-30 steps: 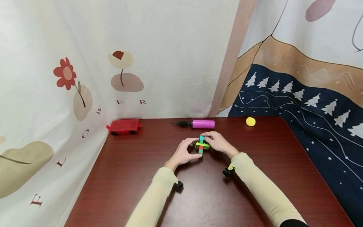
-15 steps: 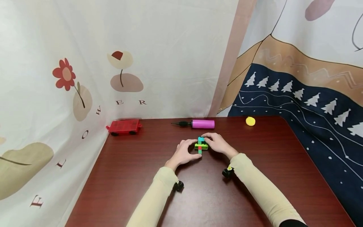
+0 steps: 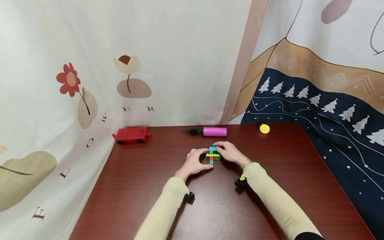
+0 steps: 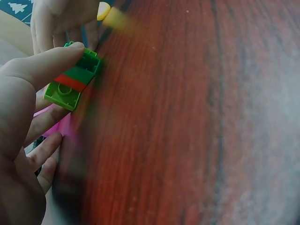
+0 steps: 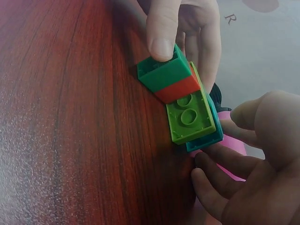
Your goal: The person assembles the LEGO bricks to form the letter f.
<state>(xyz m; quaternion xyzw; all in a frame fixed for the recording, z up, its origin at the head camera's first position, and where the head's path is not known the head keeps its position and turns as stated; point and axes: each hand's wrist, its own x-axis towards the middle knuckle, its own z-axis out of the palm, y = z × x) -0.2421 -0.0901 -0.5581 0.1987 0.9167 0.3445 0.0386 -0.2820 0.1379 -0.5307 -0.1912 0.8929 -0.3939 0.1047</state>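
Observation:
A small stack of toy building bricks is held just over the table between my hands. In the right wrist view a green brick, an orange-red brick, a lime brick and a teal brick are joined, hollow undersides showing. My left hand grips the stack, its thumb pressed on the green end and its fingers behind. At the teal end my right hand pinches with index finger and thumb; its exact contact is partly hidden.
A red toy wagon stands at the table's back left. Behind the hands lies a purple hand pump with a black nozzle. A yellow round object sits at the back right. Printed curtains hang along the dark wooden table.
The brick stack has shifted slightly left and its crosspiece has levelled. More of the teal brick now shows by my right fingers. Both hands keep nearly the same place.

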